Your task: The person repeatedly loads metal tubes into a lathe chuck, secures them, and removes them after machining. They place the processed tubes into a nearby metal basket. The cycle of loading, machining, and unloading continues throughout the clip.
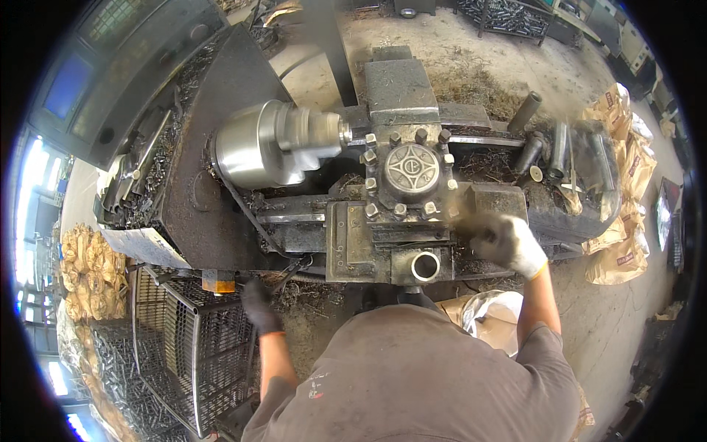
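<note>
A lathe fills the middle of the view. At its left, the chuck (258, 144) has smeared jaws, blurred by spinning, and a short metal workpiece (343, 131) stands out from it. Right of the chuck sits the square tool post (411, 173), ringed by bolts. My right hand (504, 243), in a dirty white glove, is curled beside the tool post's right side; its dark fingers are blurred, and what they touch is unclear. My left hand (260, 303), in a dark glove, is low by a black lever (287, 274) below the chuck. Its fingers cannot be made out.
Left of my left arm stands a metal mesh crate (195, 313); small metal parts (132, 368) lie beyond it. Metal tubes (561, 147) stand on the lathe's right end, with brown paper sacks (626, 243) beside them. A white sack (495, 317) is near my right forearm.
</note>
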`<move>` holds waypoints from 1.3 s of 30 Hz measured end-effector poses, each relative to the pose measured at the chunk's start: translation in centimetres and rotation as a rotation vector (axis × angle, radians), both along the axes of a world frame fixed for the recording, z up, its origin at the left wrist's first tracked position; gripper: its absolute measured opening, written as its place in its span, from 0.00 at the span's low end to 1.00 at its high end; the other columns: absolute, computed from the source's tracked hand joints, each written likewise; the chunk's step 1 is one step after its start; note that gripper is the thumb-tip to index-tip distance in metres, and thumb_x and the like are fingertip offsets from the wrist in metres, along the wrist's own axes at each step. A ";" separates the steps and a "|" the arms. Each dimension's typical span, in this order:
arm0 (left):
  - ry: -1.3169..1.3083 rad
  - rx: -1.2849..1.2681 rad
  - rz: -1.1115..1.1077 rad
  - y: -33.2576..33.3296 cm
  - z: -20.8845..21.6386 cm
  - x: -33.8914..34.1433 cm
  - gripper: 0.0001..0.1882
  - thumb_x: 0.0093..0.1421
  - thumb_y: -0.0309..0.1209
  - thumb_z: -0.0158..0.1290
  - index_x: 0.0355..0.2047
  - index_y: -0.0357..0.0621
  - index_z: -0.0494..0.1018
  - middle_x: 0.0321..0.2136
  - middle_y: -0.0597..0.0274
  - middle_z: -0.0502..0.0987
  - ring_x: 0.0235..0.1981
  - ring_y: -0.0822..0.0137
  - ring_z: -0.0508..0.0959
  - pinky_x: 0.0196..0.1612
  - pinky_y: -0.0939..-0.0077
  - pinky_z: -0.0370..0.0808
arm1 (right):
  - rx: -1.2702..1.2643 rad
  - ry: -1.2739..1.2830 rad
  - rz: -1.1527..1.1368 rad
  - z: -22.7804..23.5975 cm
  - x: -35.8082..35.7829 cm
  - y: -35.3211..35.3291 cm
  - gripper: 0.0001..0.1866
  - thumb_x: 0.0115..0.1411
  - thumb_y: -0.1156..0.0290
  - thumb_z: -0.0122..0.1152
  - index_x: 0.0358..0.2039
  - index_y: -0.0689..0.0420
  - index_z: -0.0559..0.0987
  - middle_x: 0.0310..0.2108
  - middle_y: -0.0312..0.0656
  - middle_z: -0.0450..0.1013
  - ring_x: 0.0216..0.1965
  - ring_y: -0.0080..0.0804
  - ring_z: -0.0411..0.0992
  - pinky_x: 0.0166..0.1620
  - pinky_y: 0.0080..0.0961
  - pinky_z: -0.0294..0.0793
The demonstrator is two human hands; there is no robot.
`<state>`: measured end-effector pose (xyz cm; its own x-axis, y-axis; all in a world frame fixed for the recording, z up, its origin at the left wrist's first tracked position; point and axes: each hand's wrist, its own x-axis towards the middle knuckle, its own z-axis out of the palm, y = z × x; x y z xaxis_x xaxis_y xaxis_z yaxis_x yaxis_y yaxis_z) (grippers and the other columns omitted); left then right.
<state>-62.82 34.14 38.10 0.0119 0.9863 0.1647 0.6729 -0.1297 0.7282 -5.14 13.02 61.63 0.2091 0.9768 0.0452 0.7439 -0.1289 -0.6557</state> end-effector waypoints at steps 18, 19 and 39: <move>0.291 0.313 -0.515 4.6 16.1 28.3 0.16 0.65 0.37 0.57 0.51 0.50 0.80 0.50 0.52 0.84 0.51 0.46 0.84 0.56 0.50 0.80 | 0.312 -0.096 0.182 7.9 1.1 13.4 0.13 0.63 0.70 0.69 0.47 0.60 0.87 0.40 0.44 0.87 0.33 0.29 0.84 0.38 0.28 0.85; 0.232 0.321 -0.583 5.2 16.8 28.4 0.15 0.65 0.36 0.59 0.50 0.49 0.81 0.49 0.53 0.84 0.50 0.47 0.84 0.54 0.51 0.81 | 0.336 -0.136 0.188 7.7 1.1 15.6 0.14 0.64 0.68 0.69 0.46 0.60 0.87 0.41 0.45 0.87 0.31 0.29 0.84 0.36 0.27 0.86; 0.605 0.991 -0.518 16.2 16.1 39.9 0.30 0.57 0.40 0.61 0.57 0.35 0.76 0.59 0.41 0.76 0.66 0.44 0.71 0.79 0.37 0.49 | -0.656 -0.297 0.603 -5.9 3.4 42.2 0.18 0.69 0.56 0.61 0.45 0.57 0.87 0.38 0.44 0.83 0.36 0.38 0.78 0.43 0.44 0.77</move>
<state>-22.89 50.32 54.22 0.6884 0.3017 0.6596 0.5705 -0.7868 -0.2356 -1.75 55.24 55.73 -0.2728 0.7656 -0.5827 0.9307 0.0566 -0.3613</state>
